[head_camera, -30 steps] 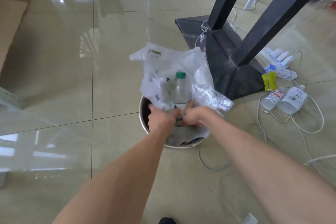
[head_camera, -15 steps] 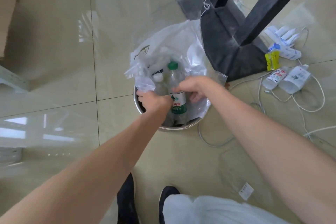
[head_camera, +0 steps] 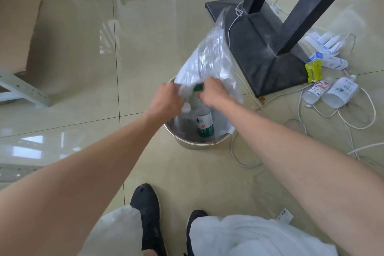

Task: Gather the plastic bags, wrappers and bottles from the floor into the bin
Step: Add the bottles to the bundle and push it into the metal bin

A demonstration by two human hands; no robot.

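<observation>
A round metal bin (head_camera: 188,143) stands on the tiled floor in front of my feet. Upright inside it is a clear bottle with a green cap and green label (head_camera: 204,123), with a second, white-capped bottle beside it. A bundle of clear plastic bags (head_camera: 209,62) rises out of the bin toward the black stand. My left hand (head_camera: 166,100) grips the bags' lower left edge at the bin's rim. My right hand (head_camera: 212,92) is closed on the bags just right of the green cap. Two more bottles (head_camera: 330,91) and a yellow wrapper (head_camera: 314,71) lie on the floor at the right.
A black stand with a heavy base (head_camera: 266,52) sits just behind the bin. White cables (head_camera: 353,118) loop over the floor to the right, near white tubes and packets (head_camera: 328,52). A cardboard box (head_camera: 16,25) is at the far left. A small label (head_camera: 284,216) lies near my shoes.
The bags went from spread wide over the bin to bunched and stretched upward toward the stand. Both hands shifted to grip the bags near the green cap. The bottle now stands lower in the bin.
</observation>
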